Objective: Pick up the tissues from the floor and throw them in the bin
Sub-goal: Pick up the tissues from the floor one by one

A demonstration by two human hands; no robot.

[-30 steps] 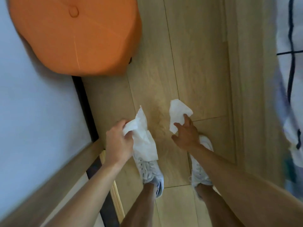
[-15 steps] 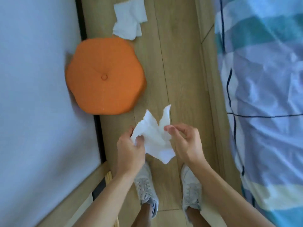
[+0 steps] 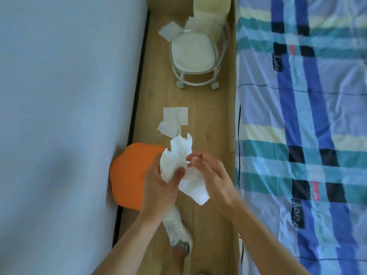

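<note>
A narrow strip of floor (image 3: 210, 120) runs between a wall (image 3: 65, 96) on the left and a bed (image 3: 301, 124) on the right. Nearest the viewer, the left hand (image 3: 158, 185) and right hand (image 3: 212, 175) meet around a bunch of tissues (image 3: 178, 155) above the floor. A pouffe (image 3: 129, 175) sits against the wall, partly behind the left hand. Beyond the hands, two tissues on the floor (image 3: 174, 120) overlap. Farther on stands a small stool (image 3: 193, 52) near the bed. Left of it lies another tissue (image 3: 168, 30), and behind it stands what may be the bin (image 3: 210, 8).
</note>
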